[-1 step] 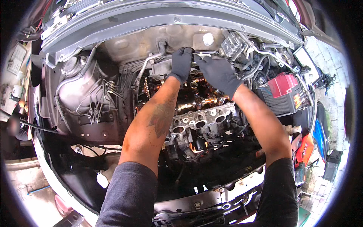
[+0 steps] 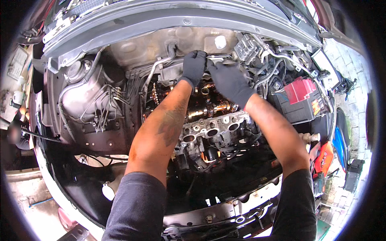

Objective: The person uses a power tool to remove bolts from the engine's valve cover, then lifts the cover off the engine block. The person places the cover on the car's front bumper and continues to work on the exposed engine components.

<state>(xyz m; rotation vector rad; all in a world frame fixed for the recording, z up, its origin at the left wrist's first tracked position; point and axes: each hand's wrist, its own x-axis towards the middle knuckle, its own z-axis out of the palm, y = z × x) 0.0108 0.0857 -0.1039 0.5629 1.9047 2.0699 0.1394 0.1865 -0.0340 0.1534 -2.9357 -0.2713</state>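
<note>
Both my hands, in dark gloves, are at the rear of an opened car engine [image 2: 213,131]. My left hand [image 2: 194,66] is closed in a fist at the engine's back edge; whatever it grips is hidden. Just right of it, my right hand [image 2: 232,79] reaches forward with its fingertips close to the left fist. Its fingers are bent and smeared, so their hold is unclear. A pale metal bar [image 2: 216,59] shows by these fingertips; I cannot tell whether it is a tool or a pipe. Beneath my hands lies the oily, exposed camshaft [image 2: 211,109].
A battery [image 2: 295,106] with a red cover [image 2: 299,90] sits to the right. At the left is a strut tower [image 2: 80,70] with metal lines beside it. The car's front crossmember [image 2: 201,219] runs along the near side. Hoses [image 2: 273,72] crowd the back right.
My right hand and forearm have shifted slightly left and inward. My left hand stays closed in nearly the same place.
</note>
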